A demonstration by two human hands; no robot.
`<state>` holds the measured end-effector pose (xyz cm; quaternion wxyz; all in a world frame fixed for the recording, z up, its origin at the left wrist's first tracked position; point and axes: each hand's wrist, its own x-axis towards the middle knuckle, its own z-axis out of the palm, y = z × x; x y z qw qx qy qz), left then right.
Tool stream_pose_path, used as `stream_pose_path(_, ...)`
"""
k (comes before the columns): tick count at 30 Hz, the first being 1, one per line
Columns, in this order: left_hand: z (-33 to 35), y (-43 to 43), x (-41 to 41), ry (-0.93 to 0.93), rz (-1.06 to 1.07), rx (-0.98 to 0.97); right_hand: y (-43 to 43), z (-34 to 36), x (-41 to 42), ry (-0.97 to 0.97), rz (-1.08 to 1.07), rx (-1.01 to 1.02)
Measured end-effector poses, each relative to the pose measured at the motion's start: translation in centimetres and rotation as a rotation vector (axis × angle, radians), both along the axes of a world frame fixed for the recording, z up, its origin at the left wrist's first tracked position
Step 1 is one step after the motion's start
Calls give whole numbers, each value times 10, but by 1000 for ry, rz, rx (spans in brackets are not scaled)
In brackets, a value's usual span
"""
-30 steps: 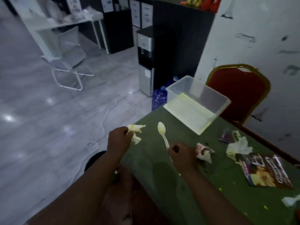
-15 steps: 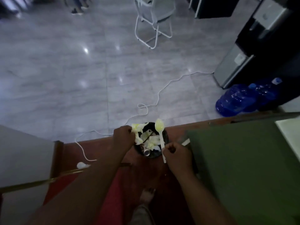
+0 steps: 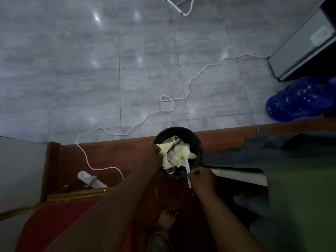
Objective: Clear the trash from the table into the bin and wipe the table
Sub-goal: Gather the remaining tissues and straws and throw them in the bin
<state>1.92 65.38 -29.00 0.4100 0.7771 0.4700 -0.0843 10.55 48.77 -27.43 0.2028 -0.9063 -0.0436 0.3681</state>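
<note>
A small black bin (image 3: 197, 142) stands on the floor beside the green table (image 3: 300, 188), with crumpled pale tissues and a can inside. My left hand (image 3: 151, 157) is at the bin's left rim and holds a crumpled yellowish tissue (image 3: 164, 149) over the opening. At the bin's near rim, my right hand (image 3: 201, 180) pinches the handle of a white plastic spoon (image 3: 187, 159), whose bowl points into the bin.
A white cable (image 3: 174, 102) snakes over the grey tiles to a power strip (image 3: 89, 180) at the left. Blue water bottles (image 3: 298, 100) lie at the right by a grey appliance (image 3: 305, 48). A red chair seat (image 3: 54, 224) is below left; my foot (image 3: 166, 219) is near the bin.
My view swung from the table top down to the bin. Both hands carried the tissue and the spoon from over the table to above the bin's opening.
</note>
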Motion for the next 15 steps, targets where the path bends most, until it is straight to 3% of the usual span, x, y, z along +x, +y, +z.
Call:
stream_pose_path(7,-25,0,27,50,-167,-137,18,-25,17,-29,-62,-37)
stream_pose_path(15,-41,-19,1,134,-134,-184,-13,-20,0,20,-191,49)
